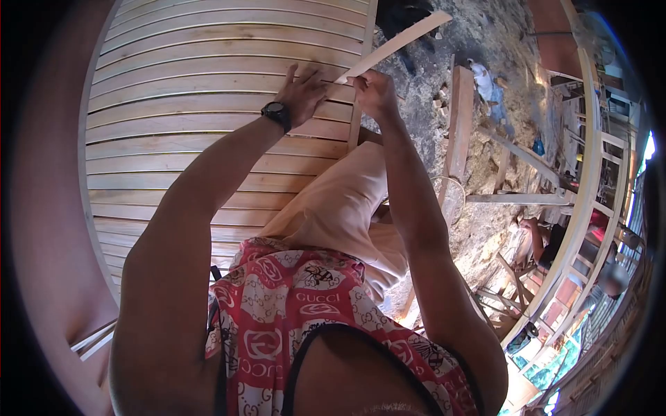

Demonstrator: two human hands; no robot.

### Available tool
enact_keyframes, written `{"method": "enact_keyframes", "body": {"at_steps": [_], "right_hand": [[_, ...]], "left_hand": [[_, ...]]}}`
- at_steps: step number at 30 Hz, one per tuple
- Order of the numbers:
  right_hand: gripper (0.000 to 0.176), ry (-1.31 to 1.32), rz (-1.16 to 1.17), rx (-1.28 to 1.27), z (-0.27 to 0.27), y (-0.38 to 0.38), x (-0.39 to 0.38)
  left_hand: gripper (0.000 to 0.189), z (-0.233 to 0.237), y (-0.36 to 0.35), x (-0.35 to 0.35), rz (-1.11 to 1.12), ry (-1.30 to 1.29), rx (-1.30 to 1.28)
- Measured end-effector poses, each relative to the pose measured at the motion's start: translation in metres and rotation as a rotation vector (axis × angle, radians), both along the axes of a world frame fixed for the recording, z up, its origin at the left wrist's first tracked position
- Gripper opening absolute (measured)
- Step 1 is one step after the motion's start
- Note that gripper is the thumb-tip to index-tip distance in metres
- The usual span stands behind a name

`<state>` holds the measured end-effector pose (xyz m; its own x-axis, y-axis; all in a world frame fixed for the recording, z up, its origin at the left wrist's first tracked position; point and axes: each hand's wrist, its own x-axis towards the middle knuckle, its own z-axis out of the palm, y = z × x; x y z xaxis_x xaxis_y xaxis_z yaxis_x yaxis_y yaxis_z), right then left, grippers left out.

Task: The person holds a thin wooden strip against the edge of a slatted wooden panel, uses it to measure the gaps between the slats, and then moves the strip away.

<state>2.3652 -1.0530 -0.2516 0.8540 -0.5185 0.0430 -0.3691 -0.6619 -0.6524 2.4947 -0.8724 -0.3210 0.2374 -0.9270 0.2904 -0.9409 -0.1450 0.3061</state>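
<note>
My left hand (303, 93), with a dark watch (276, 114) on the wrist, lies with its fingers spread on a panel of wooden slats (208, 83). Its fingertips are beside the near end of a thin, pale wooden strip (399, 43). That strip slants up and right past the panel's edge board. My right hand (374, 93) is closed at the strip's lower edge, thumb and finger pinched beside the panel's right edge. Whether the pinch holds the strip itself is too small to make out.
Right of the panel, a thick wooden beam (460, 121) rests on rough, littered ground (433, 76). Farther right are wooden frames (590, 159) and another person's arm (534, 236). A brown curved surface (48, 173) stands at the far left.
</note>
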Motion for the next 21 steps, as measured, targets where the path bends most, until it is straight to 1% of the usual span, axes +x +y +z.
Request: {"method": "enact_keyframes", "body": {"at_steps": [2,3,5,6,8,9,11,12,14,16,18,19,21], "right_hand": [[0.012,-0.111,-0.019,0.016,0.011,0.003,0.001],[0.012,-0.110,-0.017,0.018,0.019,0.002,0.001],[0.012,-0.237,-0.072,0.068,0.045,0.002,0.001],[0.012,-0.235,-0.079,0.066,0.053,0.005,-0.002],[0.012,-0.143,-0.021,0.058,0.063,0.008,-0.008],[0.012,-0.144,-0.032,0.052,0.062,0.012,-0.012],[0.012,-0.083,0.007,-0.023,0.049,0.022,-0.021],[0.012,-0.110,0.011,0.011,0.044,0.026,-0.025],[0.014,-0.096,0.010,0.046,0.032,0.033,-0.027],[0.016,-0.086,0.002,0.077,0.019,0.037,-0.028],[0.013,-0.168,-0.048,0.079,0.007,0.042,-0.030],[0.013,-0.167,-0.050,0.079,0.005,0.044,-0.032],[0.012,-0.087,-0.067,0.011,0.001,0.045,-0.034]], "left_hand": [[0.024,-0.001,-0.001,0.000,-0.008,0.013,0.006],[0.024,-0.001,0.000,0.001,-0.005,0.014,0.007],[0.019,0.007,0.001,-0.002,0.004,0.010,0.056],[0.019,0.011,0.002,-0.004,-0.003,0.011,0.056],[0.028,0.020,0.001,-0.006,0.005,0.088,0.104],[0.028,0.025,0.002,-0.006,-0.006,0.087,0.098],[0.043,0.031,0.007,-0.005,-0.020,0.024,0.166],[0.043,0.035,0.007,-0.004,-0.019,0.025,0.167],[0.053,0.044,0.008,-0.001,-0.083,0.075,0.238],[0.054,0.047,0.008,0.000,-0.087,0.058,0.258],[0.055,0.047,0.007,-0.001,-0.098,0.045,0.276],[0.056,0.047,0.007,0.000,-0.105,0.038,0.290],[0.057,0.047,0.006,0.001,-0.109,0.030,0.303]]}}
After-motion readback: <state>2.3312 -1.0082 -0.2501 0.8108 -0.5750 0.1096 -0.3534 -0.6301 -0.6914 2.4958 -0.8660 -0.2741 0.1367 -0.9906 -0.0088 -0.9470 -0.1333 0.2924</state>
